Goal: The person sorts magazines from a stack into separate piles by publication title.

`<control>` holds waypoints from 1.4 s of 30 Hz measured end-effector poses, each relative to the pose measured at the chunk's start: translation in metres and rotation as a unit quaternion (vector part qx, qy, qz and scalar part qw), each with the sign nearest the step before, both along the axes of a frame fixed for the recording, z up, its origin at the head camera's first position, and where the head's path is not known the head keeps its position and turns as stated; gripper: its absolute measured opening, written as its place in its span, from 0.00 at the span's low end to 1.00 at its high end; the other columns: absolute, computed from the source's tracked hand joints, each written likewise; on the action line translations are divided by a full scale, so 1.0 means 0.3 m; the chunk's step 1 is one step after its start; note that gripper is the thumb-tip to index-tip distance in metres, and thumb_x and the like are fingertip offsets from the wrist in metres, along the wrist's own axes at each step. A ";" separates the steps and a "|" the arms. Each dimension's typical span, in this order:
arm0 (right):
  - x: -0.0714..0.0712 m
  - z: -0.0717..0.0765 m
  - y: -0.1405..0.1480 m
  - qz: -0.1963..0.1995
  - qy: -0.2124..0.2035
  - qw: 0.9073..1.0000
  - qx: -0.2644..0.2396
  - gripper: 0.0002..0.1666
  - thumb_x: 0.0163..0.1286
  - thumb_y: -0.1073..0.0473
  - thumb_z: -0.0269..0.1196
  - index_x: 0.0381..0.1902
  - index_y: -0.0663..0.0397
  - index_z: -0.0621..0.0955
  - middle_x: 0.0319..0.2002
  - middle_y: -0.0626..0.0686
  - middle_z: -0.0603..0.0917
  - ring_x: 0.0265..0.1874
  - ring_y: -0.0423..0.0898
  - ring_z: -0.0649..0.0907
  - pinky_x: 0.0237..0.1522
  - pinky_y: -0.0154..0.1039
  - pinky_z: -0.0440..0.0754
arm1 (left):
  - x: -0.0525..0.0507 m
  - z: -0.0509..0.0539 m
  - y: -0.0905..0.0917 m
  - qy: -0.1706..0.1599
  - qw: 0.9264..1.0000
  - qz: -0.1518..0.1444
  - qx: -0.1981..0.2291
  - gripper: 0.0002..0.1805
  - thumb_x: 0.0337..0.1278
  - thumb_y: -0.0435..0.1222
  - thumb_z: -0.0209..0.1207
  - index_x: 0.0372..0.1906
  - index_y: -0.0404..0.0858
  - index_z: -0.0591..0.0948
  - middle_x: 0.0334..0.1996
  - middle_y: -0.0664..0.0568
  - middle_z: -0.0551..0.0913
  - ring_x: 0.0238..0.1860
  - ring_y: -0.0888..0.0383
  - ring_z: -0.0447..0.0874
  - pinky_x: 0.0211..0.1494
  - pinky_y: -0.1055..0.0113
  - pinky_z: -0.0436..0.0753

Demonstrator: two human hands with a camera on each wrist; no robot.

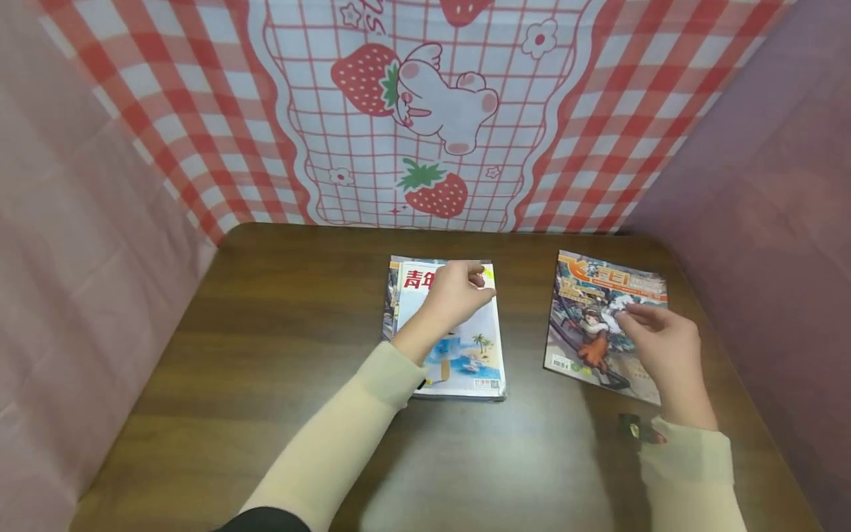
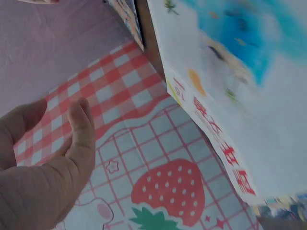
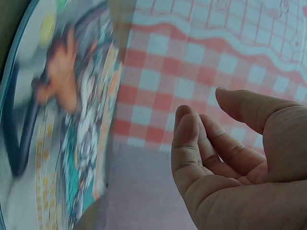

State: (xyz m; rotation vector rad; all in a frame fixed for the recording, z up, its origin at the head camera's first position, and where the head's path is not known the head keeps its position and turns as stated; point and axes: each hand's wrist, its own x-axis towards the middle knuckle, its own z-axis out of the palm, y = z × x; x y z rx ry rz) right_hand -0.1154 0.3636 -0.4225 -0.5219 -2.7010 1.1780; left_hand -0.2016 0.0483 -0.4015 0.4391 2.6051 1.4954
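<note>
Head view: our left hand (image 1: 455, 295) hovers over a white-covered magazine pile (image 1: 468, 351), our right hand (image 1: 665, 351) over a colourful illustrated magazine (image 1: 588, 318), both on brown wooden table (image 1: 286, 318). Left wrist: half-curled, empty. Right wrist: likewise; we're seemingly between grips, next needing a pinched edge.

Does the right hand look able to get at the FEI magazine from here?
Probably yes: the right hand, holding nothing, is close to the FEI magazine, and no other thing shows between them.

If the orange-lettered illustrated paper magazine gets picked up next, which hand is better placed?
Probably the right hand: it hovers empty by that magazine, while the left hand is over the white-topped magazine stack.
</note>
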 end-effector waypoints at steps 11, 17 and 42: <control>0.015 -0.004 -0.159 0.068 0.050 0.995 -0.059 0.30 0.72 0.47 0.67 0.60 0.64 0.81 0.52 0.64 0.85 0.36 0.32 0.84 0.37 0.28 0.81 | 0.091 -0.011 -0.226 0.008 0.996 0.077 0.050 0.27 0.58 0.32 0.70 0.62 0.29 0.79 0.47 0.45 0.85 0.41 0.56 0.84 0.44 0.65 0.85; 0.030 -0.009 -0.262 0.103 0.067 0.988 -0.097 0.25 0.71 0.55 0.68 0.58 0.68 0.81 0.49 0.64 0.85 0.37 0.35 0.85 0.36 0.30 0.84 | 0.153 -0.035 -0.315 -0.015 0.988 0.121 0.095 0.26 0.56 0.29 0.71 0.60 0.27 0.80 0.45 0.44 0.85 0.42 0.53 0.86 0.47 0.65 0.85; 0.047 -0.086 -0.419 0.149 0.076 0.977 -0.134 0.19 0.67 0.66 0.70 0.54 0.70 0.82 0.47 0.66 0.86 0.43 0.45 0.86 0.45 0.27 0.81 | 0.244 -0.113 -0.440 -0.019 0.981 0.160 0.107 0.25 0.55 0.26 0.69 0.58 0.23 0.78 0.48 0.34 0.84 0.44 0.47 0.86 0.48 0.63 0.85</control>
